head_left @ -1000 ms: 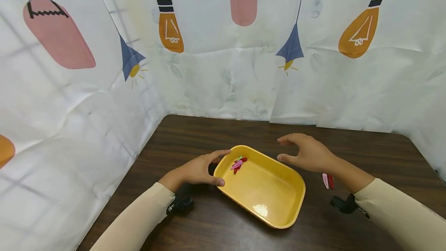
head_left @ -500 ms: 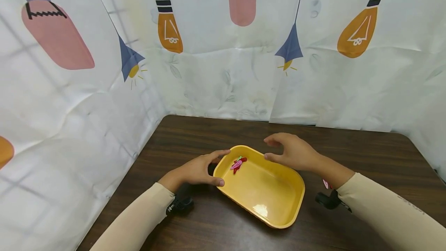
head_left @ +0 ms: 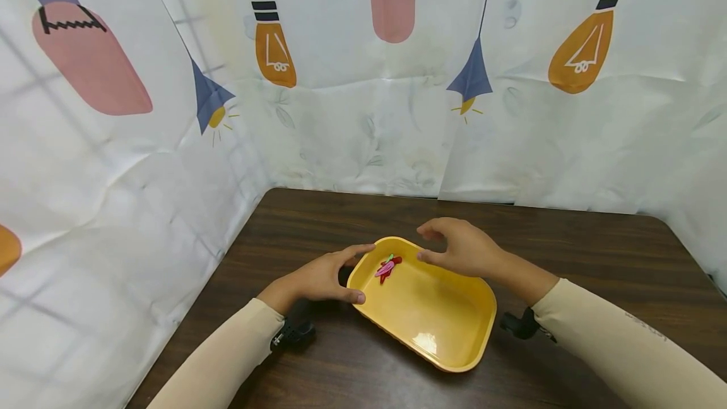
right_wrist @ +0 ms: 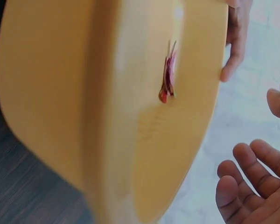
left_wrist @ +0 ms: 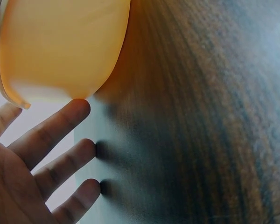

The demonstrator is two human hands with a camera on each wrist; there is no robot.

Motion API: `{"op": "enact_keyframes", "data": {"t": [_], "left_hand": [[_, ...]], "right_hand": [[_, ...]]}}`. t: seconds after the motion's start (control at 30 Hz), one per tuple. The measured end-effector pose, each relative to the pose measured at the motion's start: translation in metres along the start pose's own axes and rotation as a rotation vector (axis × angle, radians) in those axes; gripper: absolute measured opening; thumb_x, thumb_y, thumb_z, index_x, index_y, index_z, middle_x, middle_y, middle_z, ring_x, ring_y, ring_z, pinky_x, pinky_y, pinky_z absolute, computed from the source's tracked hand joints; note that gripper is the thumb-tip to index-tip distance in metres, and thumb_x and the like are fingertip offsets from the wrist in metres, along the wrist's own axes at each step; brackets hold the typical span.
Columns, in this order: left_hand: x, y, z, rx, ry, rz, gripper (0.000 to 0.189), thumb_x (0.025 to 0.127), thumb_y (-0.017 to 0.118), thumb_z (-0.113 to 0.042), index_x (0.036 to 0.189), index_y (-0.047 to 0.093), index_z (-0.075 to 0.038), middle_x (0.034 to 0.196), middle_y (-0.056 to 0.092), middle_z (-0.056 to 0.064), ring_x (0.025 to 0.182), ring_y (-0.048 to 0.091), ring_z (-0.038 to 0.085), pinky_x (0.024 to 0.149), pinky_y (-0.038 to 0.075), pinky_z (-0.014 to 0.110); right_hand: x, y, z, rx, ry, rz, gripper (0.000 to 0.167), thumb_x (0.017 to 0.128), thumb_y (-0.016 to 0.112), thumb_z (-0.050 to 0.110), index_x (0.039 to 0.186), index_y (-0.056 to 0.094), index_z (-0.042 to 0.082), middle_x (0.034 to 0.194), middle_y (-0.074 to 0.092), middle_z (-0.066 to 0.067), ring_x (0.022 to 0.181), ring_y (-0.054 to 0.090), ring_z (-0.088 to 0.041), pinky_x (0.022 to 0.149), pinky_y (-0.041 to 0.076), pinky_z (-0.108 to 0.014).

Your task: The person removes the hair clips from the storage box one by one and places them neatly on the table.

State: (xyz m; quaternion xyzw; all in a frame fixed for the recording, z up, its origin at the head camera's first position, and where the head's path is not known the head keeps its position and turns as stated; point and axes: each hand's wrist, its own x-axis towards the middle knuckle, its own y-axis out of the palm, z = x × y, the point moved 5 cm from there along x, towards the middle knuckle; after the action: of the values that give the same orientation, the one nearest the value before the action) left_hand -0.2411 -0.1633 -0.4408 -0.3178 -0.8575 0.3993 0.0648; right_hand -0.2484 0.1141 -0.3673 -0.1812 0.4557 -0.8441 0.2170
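A yellow plastic tray [head_left: 437, 314] lies at an angle on the dark wooden table, with a small cluster of pink, red and green hair clips [head_left: 386, 269] at its far left end. My left hand [head_left: 324, 276] rests at that end, thumb at the near side and index finger at the far corner. In the left wrist view its extended fingers [left_wrist: 67, 116] touch the tray's outer wall. Over the tray's far long rim hovers my right hand [head_left: 462, 248], thumb and fingers apart and holding nothing. The right wrist view shows that same hand [right_wrist: 259, 186] beside the tray.
A dark brown wood-grain table [head_left: 591, 251] extends around the tray. White sheets [head_left: 352, 131] printed with lamps and bulbs hang behind it and on the left. Small black cameras [head_left: 294, 334] are strapped to both wrists.
My right hand has moved left from beside the tray to above its far rim. The pink and red clips on the table at right have become hidden behind the right arm. Left hand and tray stay put.
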Motion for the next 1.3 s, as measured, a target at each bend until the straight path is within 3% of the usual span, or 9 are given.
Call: {"op": "enact_keyframes", "data": {"t": [0.6, 0.87, 1.3], "left_hand": [[0.0, -0.002, 0.001, -0.005, 0.006, 0.002, 0.093, 0.079, 0.084, -0.053, 0.155, 0.03, -0.051, 0.14, 0.058, -0.004, 0.128, 0.055, 0.019, 0.103, 0.045, 0.055], [-0.001, 0.0, 0.002, -0.007, 0.003, 0.009, 0.094, 0.08, 0.084, -0.054, 0.155, 0.028, -0.054, 0.141, 0.058, -0.004, 0.128, 0.055, 0.019, 0.103, 0.045, 0.055], [0.0, 0.001, 0.0, 0.003, 0.0, 0.005, 0.094, 0.079, 0.084, -0.055, 0.155, 0.029, -0.053, 0.143, 0.056, -0.003, 0.128, 0.055, 0.02, 0.102, 0.045, 0.056]], "right_hand": [[0.017, 0.007, 0.016, 0.007, -0.007, 0.014, 0.053, 0.092, 0.077, 0.045, 0.131, 0.066, 0.011, 0.123, 0.068, -0.002, 0.109, 0.067, -0.02, 0.092, 0.055, -0.043], [0.023, 0.02, 0.024, 0.028, 0.006, 0.066, 0.053, 0.093, 0.075, 0.045, 0.131, 0.065, 0.011, 0.12, 0.068, -0.001, 0.11, 0.065, -0.021, 0.093, 0.053, -0.044], [0.029, 0.039, 0.031, 0.007, -0.022, 0.09, 0.051, 0.093, 0.075, 0.045, 0.129, 0.067, 0.011, 0.111, 0.071, -0.002, 0.099, 0.067, -0.017, 0.085, 0.055, -0.038]]}}
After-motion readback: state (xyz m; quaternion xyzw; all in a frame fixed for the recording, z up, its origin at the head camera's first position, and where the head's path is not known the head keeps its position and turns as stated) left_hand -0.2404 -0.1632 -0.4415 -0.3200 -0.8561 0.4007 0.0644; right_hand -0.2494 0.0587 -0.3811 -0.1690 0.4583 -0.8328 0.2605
